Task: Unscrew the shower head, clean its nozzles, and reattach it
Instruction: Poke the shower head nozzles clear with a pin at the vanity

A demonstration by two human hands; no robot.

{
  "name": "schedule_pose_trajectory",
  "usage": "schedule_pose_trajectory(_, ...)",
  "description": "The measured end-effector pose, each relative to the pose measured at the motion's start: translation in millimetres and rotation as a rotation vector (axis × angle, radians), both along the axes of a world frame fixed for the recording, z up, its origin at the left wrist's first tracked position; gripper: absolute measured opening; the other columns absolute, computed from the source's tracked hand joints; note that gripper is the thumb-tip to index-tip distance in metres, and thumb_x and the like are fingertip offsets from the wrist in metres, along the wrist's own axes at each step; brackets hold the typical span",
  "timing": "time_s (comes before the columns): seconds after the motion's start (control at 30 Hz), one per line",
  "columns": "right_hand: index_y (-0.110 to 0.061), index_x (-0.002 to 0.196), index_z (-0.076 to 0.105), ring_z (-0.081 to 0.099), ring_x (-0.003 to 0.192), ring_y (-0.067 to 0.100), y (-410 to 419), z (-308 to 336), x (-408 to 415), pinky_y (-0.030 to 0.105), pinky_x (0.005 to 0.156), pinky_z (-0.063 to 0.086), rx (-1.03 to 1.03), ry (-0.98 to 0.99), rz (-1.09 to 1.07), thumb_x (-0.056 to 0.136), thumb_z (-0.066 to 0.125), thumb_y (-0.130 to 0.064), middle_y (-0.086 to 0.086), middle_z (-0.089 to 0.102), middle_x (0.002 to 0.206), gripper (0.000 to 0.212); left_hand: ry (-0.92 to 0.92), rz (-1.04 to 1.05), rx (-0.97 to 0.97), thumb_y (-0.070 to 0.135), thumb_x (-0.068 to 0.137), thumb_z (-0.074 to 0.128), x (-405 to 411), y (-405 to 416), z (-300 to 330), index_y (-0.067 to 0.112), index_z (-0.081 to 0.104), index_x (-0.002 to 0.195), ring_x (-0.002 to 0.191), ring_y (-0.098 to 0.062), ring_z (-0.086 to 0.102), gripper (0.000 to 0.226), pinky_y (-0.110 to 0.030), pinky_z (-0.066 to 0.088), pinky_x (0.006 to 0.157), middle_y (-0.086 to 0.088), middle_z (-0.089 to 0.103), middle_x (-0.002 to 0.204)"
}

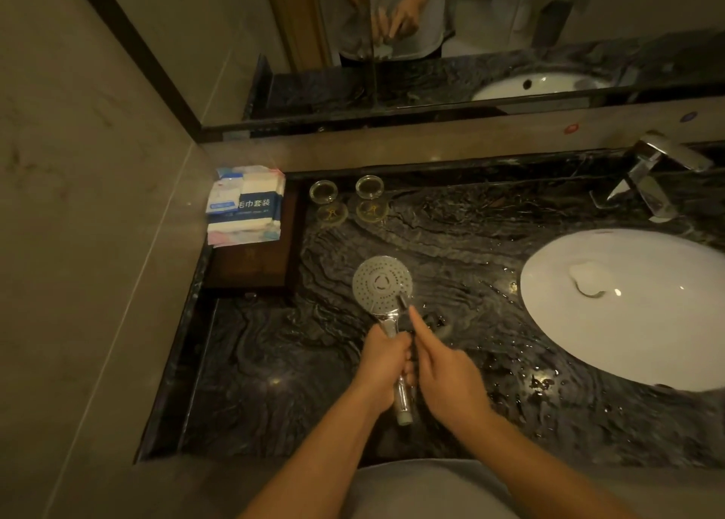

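bare forearms (337, 448), no sleeves, grey shirt (423, 491)

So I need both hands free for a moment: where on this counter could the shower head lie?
Bare marble lies between the shower head and the sink, and left of your left hand below the wooden tray. The back is crowded by two glasses.

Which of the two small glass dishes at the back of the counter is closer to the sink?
The right-hand glass dish; the other glass dish sits to its left, nearer the towel packets and farther from the sink.
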State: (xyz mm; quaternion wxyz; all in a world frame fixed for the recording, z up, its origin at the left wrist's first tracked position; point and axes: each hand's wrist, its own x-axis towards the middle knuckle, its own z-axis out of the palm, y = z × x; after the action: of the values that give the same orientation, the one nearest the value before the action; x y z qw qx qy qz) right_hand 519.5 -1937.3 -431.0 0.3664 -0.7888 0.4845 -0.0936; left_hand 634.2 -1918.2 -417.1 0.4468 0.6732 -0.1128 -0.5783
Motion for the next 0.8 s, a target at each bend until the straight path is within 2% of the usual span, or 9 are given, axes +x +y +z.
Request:
schedule_pose_trajectory(0.07, -0.06, 0.145, -0.002, 0.051, 0.044, 0.012, -8, -6, -5, 0.037, 0.05, 0.049, -0.041, 0.007, -0.018, 0.105, 0.036, -0.028, -0.004, 0.054, 0.053, 0.064, -0.096, -0.035, 0.027, 0.0, 0.093, 0.046, 6, 1, -7, 0.014, 0.054, 0.088, 0.041, -0.008, 0.043, 0.017, -0.024, 0.035, 0.039, 0.0, 0.049, 0.058)
schedule_pose_trajectory(0.2, -0.059, 0.146, 0.0, 0.053, 0.046, 0.018, -45, 3, -4, 0.041, 0.052, 0.049, -0.104, 0.003, -0.081, 0.104, 0.038, -0.027, 0.003, 0.057, 0.055, 0.065, -0.32, -0.141, 0.042, 0.014, 0.083, 0.052, 11, -4, -15, 0.021, 0.053, 0.092, 0.041, -0.013, 0.046, 0.011, -0.029, 0.041, 0.044, -0.003, 0.052, 0.064)
schedule_pose_trajectory(0.4, -0.056, 0.148, 0.002, 0.061, 0.06, 0.024, -66, 21, 19, 0.044, 0.064, 0.054, -0.099, -0.02, -0.073, 0.104, 0.035, -0.03, 0.006, 0.065, 0.069, 0.061, -0.374, -0.248, 0.056, 0.013, 0.09, 0.049, 3, -1, -18, 0.023, 0.056, 0.103, 0.045, -0.015, 0.052, 0.018, -0.028, 0.043, 0.042, -0.007, 0.059, 0.073)
schedule_pose_trajectory(0.57, -0.058, 0.147, -0.007, 0.067, 0.082, 0.031, -43, 30, 31, 0.041, 0.074, 0.054, -0.199, 0.204, 0.243, 0.102, 0.037, -0.033, 0.011, 0.071, 0.091, 0.067, -0.401, -0.3, 0.058, 0.034, 0.095, 0.05, 2, -3, -16, 0.018, 0.06, 0.107, 0.042, -0.013, 0.054, 0.022, -0.025, 0.038, 0.037, -0.008, 0.066, 0.077)
schedule_pose_trajectory(0.63, -0.058, 0.147, -0.004, 0.068, 0.08, 0.032, -46, 33, 28, 0.04, 0.072, 0.055, -0.259, 0.244, 0.299, 0.101, 0.037, -0.033, 0.011, 0.071, 0.089, 0.067, -0.394, -0.305, 0.05, 0.032, 0.094, 0.052, 7, -3, -17, 0.02, 0.062, 0.108, 0.043, -0.011, 0.055, 0.02, -0.025, 0.039, 0.038, -0.005, 0.066, 0.078)
schedule_pose_trajectory(0.73, -0.057, 0.149, -0.005, 0.065, 0.072, 0.033, -68, 39, 24, 0.039, 0.065, 0.051, -0.27, 0.232, 0.172, 0.102, 0.037, -0.028, 0.012, 0.069, 0.083, 0.069, -0.418, -0.321, 0.064, 0.02, 0.087, 0.051, 8, -2, -18, 0.023, 0.06, 0.108, 0.046, -0.015, 0.054, 0.023, -0.027, 0.042, 0.041, -0.007, 0.064, 0.081)
schedule_pose_trajectory(0.8, -0.055, 0.15, -0.004, 0.065, 0.071, 0.032, -73, 41, 20, 0.04, 0.064, 0.053, -0.268, 0.213, 0.126, 0.102, 0.037, -0.028, 0.012, 0.069, 0.083, 0.068, -0.37, -0.311, 0.08, 0.016, 0.084, 0.048, 4, -2, -18, 0.023, 0.057, 0.106, 0.044, -0.016, 0.051, 0.025, -0.027, 0.041, 0.042, -0.009, 0.06, 0.077)
